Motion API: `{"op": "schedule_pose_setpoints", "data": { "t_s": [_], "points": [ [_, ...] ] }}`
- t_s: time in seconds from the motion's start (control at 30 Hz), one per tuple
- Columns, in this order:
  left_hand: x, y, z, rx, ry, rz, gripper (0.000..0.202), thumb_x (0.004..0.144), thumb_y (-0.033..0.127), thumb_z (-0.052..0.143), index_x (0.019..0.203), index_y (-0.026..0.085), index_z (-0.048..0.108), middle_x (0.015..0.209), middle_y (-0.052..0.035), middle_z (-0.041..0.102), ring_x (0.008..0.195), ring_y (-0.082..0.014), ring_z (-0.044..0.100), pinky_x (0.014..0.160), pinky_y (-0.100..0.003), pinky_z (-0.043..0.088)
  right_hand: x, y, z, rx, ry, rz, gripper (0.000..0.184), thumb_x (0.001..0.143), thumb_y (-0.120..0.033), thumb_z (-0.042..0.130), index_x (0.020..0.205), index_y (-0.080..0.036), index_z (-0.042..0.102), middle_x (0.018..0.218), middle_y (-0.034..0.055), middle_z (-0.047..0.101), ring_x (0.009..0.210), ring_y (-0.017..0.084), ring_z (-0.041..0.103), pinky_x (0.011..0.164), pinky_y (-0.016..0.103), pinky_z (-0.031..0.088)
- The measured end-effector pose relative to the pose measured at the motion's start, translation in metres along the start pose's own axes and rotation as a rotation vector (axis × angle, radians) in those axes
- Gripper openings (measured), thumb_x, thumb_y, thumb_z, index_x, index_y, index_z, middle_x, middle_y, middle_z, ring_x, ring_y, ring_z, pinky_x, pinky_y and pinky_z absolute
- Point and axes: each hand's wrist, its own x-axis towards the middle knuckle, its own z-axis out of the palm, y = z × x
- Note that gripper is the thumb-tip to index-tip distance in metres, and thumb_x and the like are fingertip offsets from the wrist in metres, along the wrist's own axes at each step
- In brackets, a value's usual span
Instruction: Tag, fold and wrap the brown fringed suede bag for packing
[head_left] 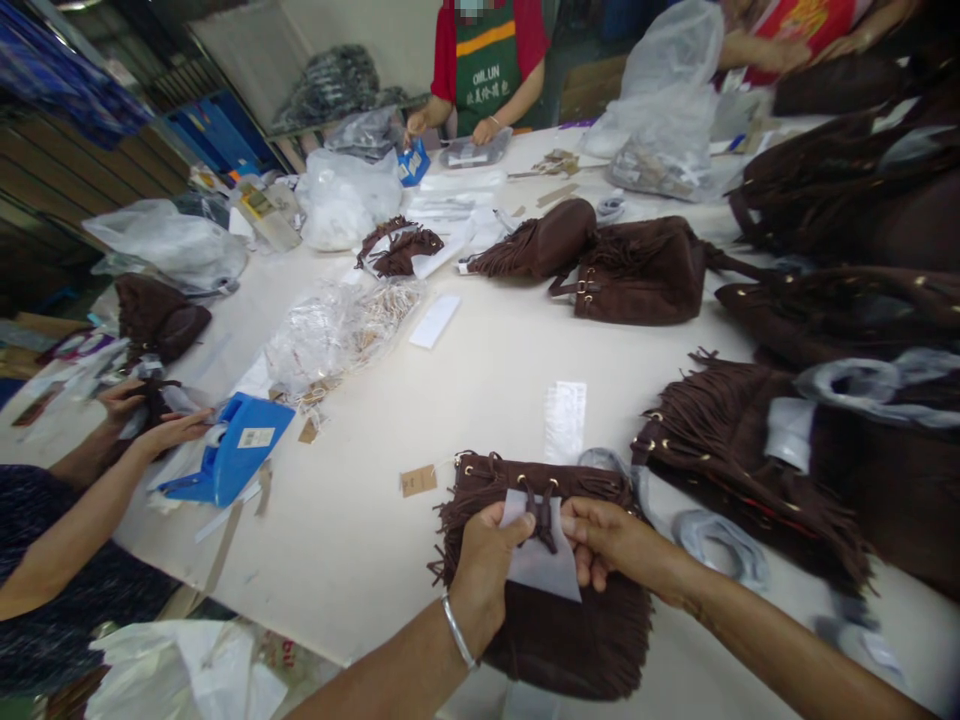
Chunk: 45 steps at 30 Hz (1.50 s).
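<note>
In front of me a dark brown fringed handbag (566, 640) lies flat on the white table. A translucent white paper sheet (538, 565) rests on its front, beneath the knotted drawstring (539, 515) that runs through gold eyelets. My left hand (487, 555), with a silver bangle at the wrist, pinches the sheet's left side, its thumb by the drawstring knot. At the sheet's right edge my right hand (604, 540) has its fingers closed on the paper. A brown cardboard hang tag (418, 480) is tied to the bag's upper left corner.
More brown bags (750, 440) are piled at the right, with wrapped strap rolls (720, 550) nearby. A blue tape dispenser (240, 450) stands at left beside a co-worker's hands (161, 430). Plastic-wrapped tags (337, 335) lie mid-table. Another person in a green apron (487, 80) works across.
</note>
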Motion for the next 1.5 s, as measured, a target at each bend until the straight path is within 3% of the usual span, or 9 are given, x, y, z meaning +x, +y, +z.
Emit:
{"op": "schedule_pose_setpoints", "data": {
  "t_s": [0.23,0.37,0.53,0.67,0.83,0.97,1.13,1.33,1.5],
  "points": [
    [0.0,-0.002,0.002,0.042,0.049,0.034,0.032,0.064,0.031,0.077,0.088,0.012,0.067,0.072,-0.0063,0.07,0.055,-0.0164,0.059,0.057,-0.029,0.046,0.015,0.016,0.011,0.041,0.141,-0.062,0.053,0.073,-0.066,0.067,0.085,-0.019,0.046,0.061,-0.0044,0.06,0.047,0.01,0.058,0.041,0.019,0.043],
    [-0.003,0.001,0.004,0.084,0.01,0.076,0.02,0.07,0.028,0.07,0.082,0.012,0.068,0.065,-0.0036,0.066,0.05,-0.0126,0.054,0.052,-0.024,0.041,0.019,0.023,0.019,-0.005,0.223,-0.089,0.049,0.077,-0.064,0.063,0.086,-0.019,0.046,0.058,-0.0046,0.06,0.042,0.01,0.056,0.037,0.018,0.04],
    [-0.003,-0.001,0.005,0.1,0.031,0.054,0.023,0.071,0.03,0.071,0.084,0.012,0.068,0.061,-0.003,0.065,0.046,-0.0118,0.051,0.048,-0.023,0.037,0.017,0.023,0.022,-0.179,0.272,-0.105,0.041,0.085,-0.06,0.055,0.086,-0.02,0.044,0.054,-0.0046,0.061,0.034,0.01,0.051,0.033,0.018,0.037],
    [-0.001,-0.006,0.002,0.067,0.024,0.07,0.028,0.07,0.032,0.074,0.089,0.012,0.069,0.069,-0.005,0.068,0.05,-0.013,0.055,0.051,-0.024,0.04,0.013,0.017,0.025,-0.373,0.308,-0.155,0.034,0.089,-0.055,0.052,0.085,-0.022,0.044,0.053,-0.0044,0.063,0.035,0.013,0.054,0.034,0.02,0.037],
    [-0.003,-0.009,0.003,0.038,0.011,0.081,0.035,0.07,0.033,0.075,0.098,0.012,0.069,0.078,-0.0076,0.071,0.058,-0.0156,0.06,0.056,-0.025,0.044,0.01,0.018,0.034,-0.57,0.443,-0.274,0.023,0.095,-0.045,0.044,0.088,-0.023,0.044,0.047,-0.0056,0.058,0.043,0.017,0.059,0.052,0.026,0.045],
    [-0.006,-0.01,0.0,-0.011,-0.091,0.092,0.038,0.072,0.03,0.071,0.106,0.013,0.069,0.087,-0.0073,0.072,0.071,-0.0178,0.064,0.067,-0.027,0.047,0.013,0.026,0.041,-0.745,0.625,-0.365,0.025,0.098,-0.043,0.038,0.103,-0.02,0.046,0.071,0.0039,0.069,0.071,0.024,0.07,0.068,0.032,0.047],
    [-0.007,-0.011,-0.004,-0.018,-0.165,0.078,0.038,0.072,0.033,0.072,0.103,0.014,0.072,0.085,-0.0074,0.073,0.075,-0.0197,0.065,0.073,-0.029,0.047,0.018,0.034,0.047,-0.917,0.72,-0.34,0.033,0.1,-0.044,0.033,0.11,-0.016,0.046,0.08,0.0098,0.071,0.081,0.029,0.071,0.066,0.032,0.046],
    [-0.007,-0.015,-0.001,0.02,-0.086,0.129,0.039,0.067,0.035,0.076,0.1,0.014,0.072,0.083,-0.0073,0.072,0.075,-0.0208,0.065,0.071,-0.03,0.047,0.023,0.037,0.052,-1.071,0.775,-0.278,0.031,0.101,-0.041,0.034,0.112,-0.015,0.046,0.079,0.0105,0.072,0.076,0.028,0.072,0.057,0.028,0.041],
    [-0.004,-0.019,-0.001,0.064,-0.036,0.12,0.039,0.065,0.034,0.076,0.097,0.012,0.072,0.084,-0.0081,0.072,0.073,-0.0204,0.065,0.068,-0.029,0.046,0.023,0.036,0.051,-1.128,0.721,-0.255,0.03,0.1,-0.043,0.038,0.109,-0.015,0.046,0.078,0.0105,0.071,0.075,0.029,0.071,0.056,0.028,0.037]
  ]
}}
